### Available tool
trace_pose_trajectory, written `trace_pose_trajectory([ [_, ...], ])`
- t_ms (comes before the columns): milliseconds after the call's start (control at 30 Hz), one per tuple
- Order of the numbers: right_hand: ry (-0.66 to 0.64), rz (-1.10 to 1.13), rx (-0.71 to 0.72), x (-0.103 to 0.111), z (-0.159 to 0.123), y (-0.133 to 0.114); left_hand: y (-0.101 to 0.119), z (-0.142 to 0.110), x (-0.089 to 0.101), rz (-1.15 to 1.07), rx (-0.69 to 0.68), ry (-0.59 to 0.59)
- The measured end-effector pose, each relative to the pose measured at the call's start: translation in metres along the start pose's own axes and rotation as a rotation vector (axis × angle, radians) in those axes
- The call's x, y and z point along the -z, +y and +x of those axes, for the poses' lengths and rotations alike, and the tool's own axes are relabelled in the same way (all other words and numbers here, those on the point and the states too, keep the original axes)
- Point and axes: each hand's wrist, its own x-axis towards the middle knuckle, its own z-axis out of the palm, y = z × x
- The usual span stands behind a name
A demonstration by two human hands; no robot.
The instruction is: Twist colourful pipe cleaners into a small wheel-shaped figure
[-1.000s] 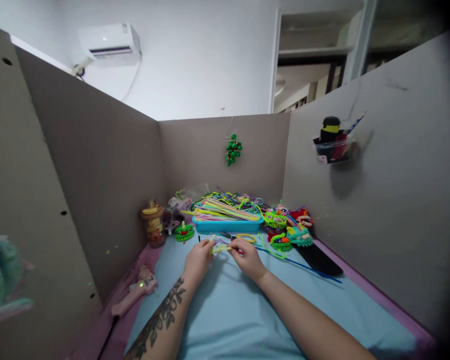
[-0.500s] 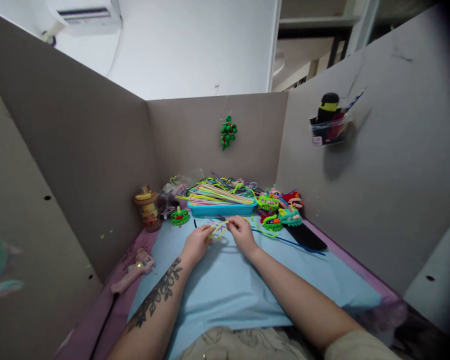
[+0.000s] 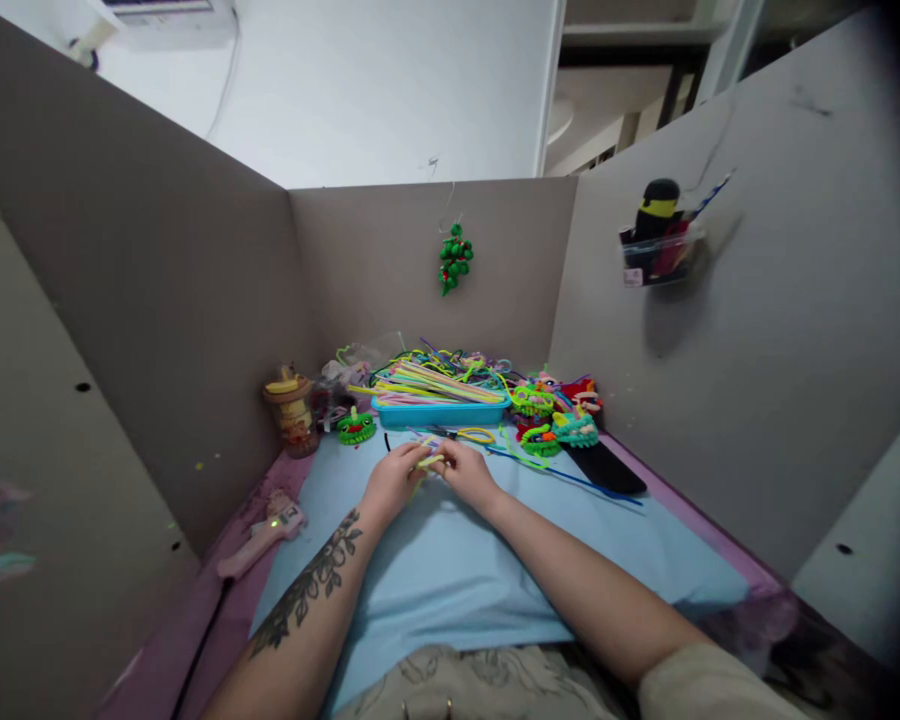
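Holding: both hands meet over the middle of the desk (image 3: 457, 560), pinching one small bundle of pale yellow-green pipe cleaners (image 3: 429, 461) between them.
Left hand: left hand (image 3: 391, 480) is closed on the bundle's near-left end, fingertips curled in, wrist resting low on the blue mat (image 3: 450, 590); this looks like the anchoring grip.
Right hand: right hand (image 3: 465, 473) grips the other end, thumb and fingers pressed together just beside the left fingertips, a hold that suits bending or twisting a thin wire stem.
Bundle position: lifted barely off the mat, in front of the blue tray (image 3: 441, 411), apart from it.
Tray: heaped with long coloured stems lying lengthwise, set at the back within arm's reach as stock.
Finished pieces: green fuzzy figures (image 3: 547, 425) cluster right of the tray; one more green figure (image 3: 356, 428) sits to its left, beside a small jar (image 3: 291, 410).
Glue gun: pink glue gun (image 3: 264, 528) lies on the purple edge at the left, a green light showing, parked clear of the forearms.
Loose stems: a blue stem (image 3: 577, 480) stretches across the mat to the right of the hands.
Change: against the earlier frames the hands have closed in on each other, so less of the bundle shows between them; the view has tipped down and the lap now shows at the bottom.
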Motion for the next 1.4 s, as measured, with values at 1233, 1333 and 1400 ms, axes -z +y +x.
trace_pose_trajectory([
  [1233,-0.169,-0.397,0.659,-0.002,-0.015,-0.013,-0.02,0.01,-0.008,-0.58,0.536,0.261],
  [1333,-0.242,-0.406,0.588,-0.003,-0.013,-0.01,-0.016,0.011,-0.006,-0.706,0.618,0.255],
  [1400,-0.297,-0.401,0.577,-0.002,-0.013,-0.01,-0.013,0.011,-0.004,-0.742,0.64,0.281],
])
